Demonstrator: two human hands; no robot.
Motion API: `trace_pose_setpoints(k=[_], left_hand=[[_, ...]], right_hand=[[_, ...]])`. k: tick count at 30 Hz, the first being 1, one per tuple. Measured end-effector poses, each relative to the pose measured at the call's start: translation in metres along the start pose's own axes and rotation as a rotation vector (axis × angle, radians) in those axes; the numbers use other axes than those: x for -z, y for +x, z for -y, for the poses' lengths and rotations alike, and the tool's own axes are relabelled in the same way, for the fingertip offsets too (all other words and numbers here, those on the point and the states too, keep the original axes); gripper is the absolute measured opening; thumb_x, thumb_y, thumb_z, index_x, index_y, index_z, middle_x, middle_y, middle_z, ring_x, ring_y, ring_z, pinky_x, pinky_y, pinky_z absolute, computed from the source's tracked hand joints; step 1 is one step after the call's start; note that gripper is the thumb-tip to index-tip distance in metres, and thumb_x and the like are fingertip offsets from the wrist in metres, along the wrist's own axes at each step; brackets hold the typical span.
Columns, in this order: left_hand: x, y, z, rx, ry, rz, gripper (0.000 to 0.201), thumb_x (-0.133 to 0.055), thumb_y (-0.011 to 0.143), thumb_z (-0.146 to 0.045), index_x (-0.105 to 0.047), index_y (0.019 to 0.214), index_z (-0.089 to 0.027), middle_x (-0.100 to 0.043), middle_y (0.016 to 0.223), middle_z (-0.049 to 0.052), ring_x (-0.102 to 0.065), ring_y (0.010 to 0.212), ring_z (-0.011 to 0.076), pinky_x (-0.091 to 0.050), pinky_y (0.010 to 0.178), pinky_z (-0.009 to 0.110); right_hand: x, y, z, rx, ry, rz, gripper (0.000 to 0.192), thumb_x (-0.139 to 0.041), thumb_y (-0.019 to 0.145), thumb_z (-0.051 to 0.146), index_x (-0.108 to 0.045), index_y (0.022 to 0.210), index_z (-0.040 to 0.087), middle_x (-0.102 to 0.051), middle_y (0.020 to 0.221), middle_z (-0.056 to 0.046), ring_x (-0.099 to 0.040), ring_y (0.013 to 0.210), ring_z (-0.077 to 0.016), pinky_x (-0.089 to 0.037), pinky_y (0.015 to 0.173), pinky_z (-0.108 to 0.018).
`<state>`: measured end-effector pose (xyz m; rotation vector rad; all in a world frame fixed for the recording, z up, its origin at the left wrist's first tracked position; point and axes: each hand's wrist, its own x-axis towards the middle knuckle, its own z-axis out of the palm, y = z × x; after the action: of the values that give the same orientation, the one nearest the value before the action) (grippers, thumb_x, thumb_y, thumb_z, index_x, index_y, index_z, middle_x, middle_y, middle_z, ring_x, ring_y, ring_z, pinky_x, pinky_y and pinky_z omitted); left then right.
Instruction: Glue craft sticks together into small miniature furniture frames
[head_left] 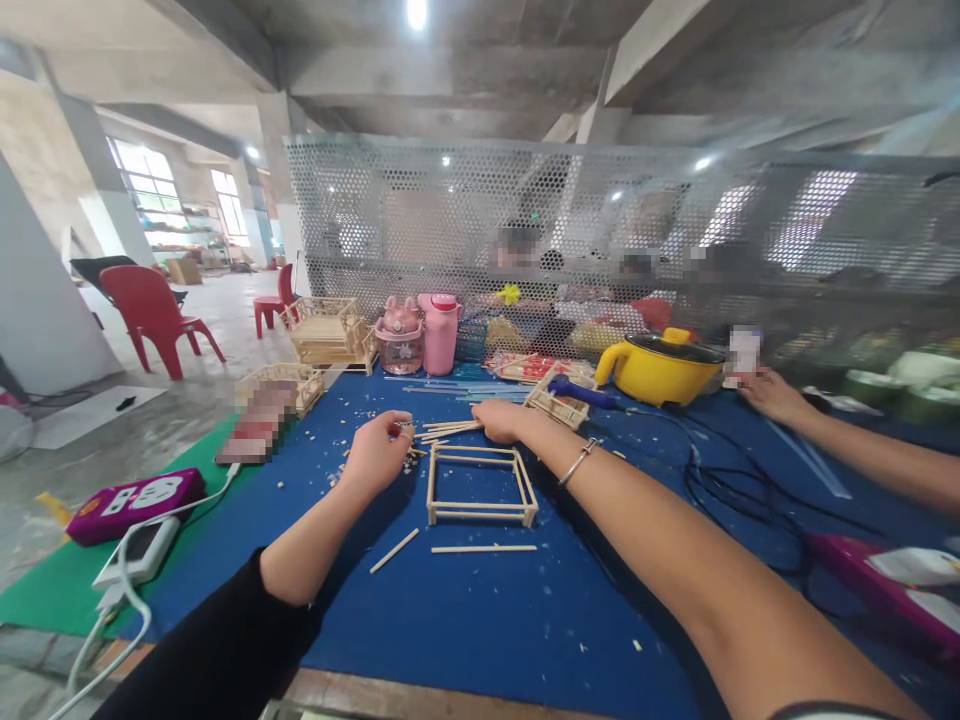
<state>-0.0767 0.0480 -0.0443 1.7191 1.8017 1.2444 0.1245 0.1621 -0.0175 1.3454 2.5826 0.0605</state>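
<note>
A: What does the grip look like?

B: The left hand [377, 450] is curled nearly closed, thumb and forefinger pinching something small at the tips. It looks like the end of a thin wooden stick, though it is too small to be sure. The right hand [501, 420] lies palm down with fingers bent over a loose bundle of sticks [448, 430]; I cannot tell whether it actually grasps one or only presses on them.

A: And the piece they are working around?

B: A square stick frame [480, 485] stands on the blue mat [480, 620] just in front of both hands, between the two forearms. Two single sticks [484, 548] lie loose on the mat nearer the body.

A: What could go wrong?

B: In my judgement the frame is light and its joints are thin, so a wrist or the bracelet [577, 462] brushing a top rail could shove it or crack a joint. The mat is strewn with wood crumbs, which could keep a stick from lying flat.

A: Anything else nearby?

B: A blue-handled tool [581, 393] and its black cord [720, 480] lie right of the frame, before a yellow pot [660, 368]. Another person's hand [772, 395] rests on the bench far right; a snagged cord could drag things across the work.
</note>
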Motion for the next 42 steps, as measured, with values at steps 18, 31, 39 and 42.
trace_pose_setpoints(k=[18,31,39,42], left_hand=[[0.006,-0.018,-0.023,-0.175,-0.275,-0.229,0.039,-0.046,0.084,-0.04,-0.059,0.112,-0.016,-0.067,0.087,0.006,-0.06,0.077,0.0164,-0.047,0.069,0.027],[-0.046,-0.089,-0.112,0.034,-0.937,0.462,0.044,-0.048,0.078,-0.06,-0.055,0.084,-0.017,-0.059,0.072,0.001,-0.055,0.056,0.0096,-0.049,0.054,0.024],[-0.03,-0.085,-0.096,-0.035,-0.747,0.621,0.035,-0.061,0.072,-0.049,-0.058,0.075,-0.014,-0.061,0.065,0.0,-0.049,0.042,0.0045,-0.038,0.039,0.016],[-0.021,-0.083,-0.084,-0.006,-0.764,0.73,0.034,-0.057,0.076,-0.047,-0.059,0.073,-0.013,-0.064,0.065,0.003,-0.049,0.04,0.0054,-0.036,0.036,0.017]], right_hand=[[0.031,-0.115,0.017,0.116,1.6,-0.956,0.021,-0.042,0.088,0.038,-0.042,0.074,0.022,-0.042,0.059,0.005,-0.048,0.055,-0.0103,-0.048,0.061,-0.025],[0.002,-0.142,0.066,0.158,2.125,-0.876,0.024,-0.065,0.075,0.042,-0.061,0.086,0.021,-0.068,0.103,-0.005,-0.06,0.099,-0.019,-0.051,0.068,-0.028],[-0.001,-0.15,0.065,0.197,1.988,-0.714,0.024,-0.073,0.064,0.035,-0.059,0.073,0.018,-0.06,0.069,0.001,-0.053,0.059,-0.0103,-0.042,0.05,-0.022],[0.0,-0.152,0.063,0.206,1.951,-0.689,0.023,-0.072,0.064,0.03,-0.052,0.064,0.018,-0.05,0.054,0.005,-0.045,0.047,-0.007,-0.037,0.044,-0.019]])
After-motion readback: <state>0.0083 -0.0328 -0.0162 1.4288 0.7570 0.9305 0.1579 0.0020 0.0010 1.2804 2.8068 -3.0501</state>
